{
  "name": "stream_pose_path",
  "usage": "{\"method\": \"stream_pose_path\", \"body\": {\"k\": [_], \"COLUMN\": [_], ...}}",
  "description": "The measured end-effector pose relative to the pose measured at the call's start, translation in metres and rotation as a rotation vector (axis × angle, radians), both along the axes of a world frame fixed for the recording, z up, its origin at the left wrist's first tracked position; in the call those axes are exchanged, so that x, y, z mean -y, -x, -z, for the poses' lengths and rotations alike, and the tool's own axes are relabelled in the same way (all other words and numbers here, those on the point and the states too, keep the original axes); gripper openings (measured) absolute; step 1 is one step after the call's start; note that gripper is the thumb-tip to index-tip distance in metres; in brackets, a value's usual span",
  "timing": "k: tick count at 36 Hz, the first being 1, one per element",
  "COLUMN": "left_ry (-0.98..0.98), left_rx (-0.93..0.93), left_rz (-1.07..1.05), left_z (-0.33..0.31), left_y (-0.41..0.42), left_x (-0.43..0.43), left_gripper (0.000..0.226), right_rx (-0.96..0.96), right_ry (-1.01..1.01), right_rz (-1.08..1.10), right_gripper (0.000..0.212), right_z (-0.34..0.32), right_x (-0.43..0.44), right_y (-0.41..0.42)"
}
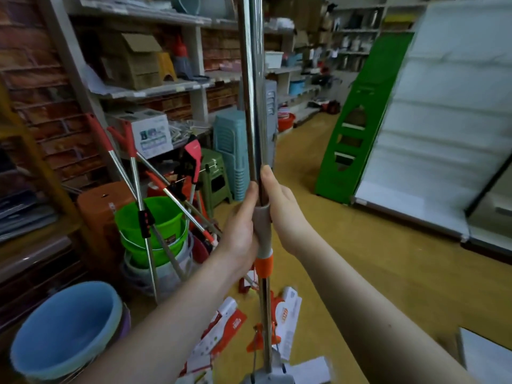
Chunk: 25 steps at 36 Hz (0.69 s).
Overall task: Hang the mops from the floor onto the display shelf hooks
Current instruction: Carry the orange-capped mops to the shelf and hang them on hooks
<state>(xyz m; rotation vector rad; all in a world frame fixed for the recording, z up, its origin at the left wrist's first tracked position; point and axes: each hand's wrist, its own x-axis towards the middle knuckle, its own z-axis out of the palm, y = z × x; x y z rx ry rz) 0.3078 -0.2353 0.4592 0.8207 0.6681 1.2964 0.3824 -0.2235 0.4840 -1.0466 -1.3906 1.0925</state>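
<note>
1. The left hand and right hand wrap their fingers around the upright mop handle, gripping its grey sleeve.
2. Below the fingers sits an orange collar; the mop head is near the floor.

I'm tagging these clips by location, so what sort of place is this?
Most likely a household goods shop or its stockroom: long shelves of boxed stock, stacked plastic stools, nested buckets, and several mops leaning beside them.
</note>
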Motion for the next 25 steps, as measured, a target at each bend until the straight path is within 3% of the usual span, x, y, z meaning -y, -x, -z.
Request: {"method": "stream_pose_path", "body": {"k": [5,11,15,21,23,25], "left_ry": [0.007,0.011,-0.056,-0.057,-0.036,-0.027], "left_rx": [0.057,-0.120,-0.216,-0.239,-0.222,-0.247], "left_rz": [0.005,0.046,0.087,0.245,0.300,0.347], "left_z": [-0.006,-0.004,0.003,0.013,0.016,0.018], "left_y": [-0.029,-0.095,-0.143,-0.212,-0.229,-0.245], "left_x": [0.034,0.093,0.134,0.202,0.223,0.244], "left_gripper": [0.061,0.052,0.041,0.036,0.037,0.039], "right_rx": [-0.008,-0.038,-0.088,-0.178,-0.183,-0.168], "right_ry": [0.006,0.049,0.025,0.060,0.071,0.085], "right_rz": [0.038,0.079,0.095,0.190,0.236,0.298], "right_gripper": [0.073,0.064,0.036,0.029,0.034,0.052], "right_z": [-0.002,0.009,0.018,0.029,0.035,0.038], "right_x": [0.034,0.092,0.137,0.213,0.237,0.261], "right_y": [-0.027,-0.098,-0.148,-0.222,-0.241,-0.257]}}
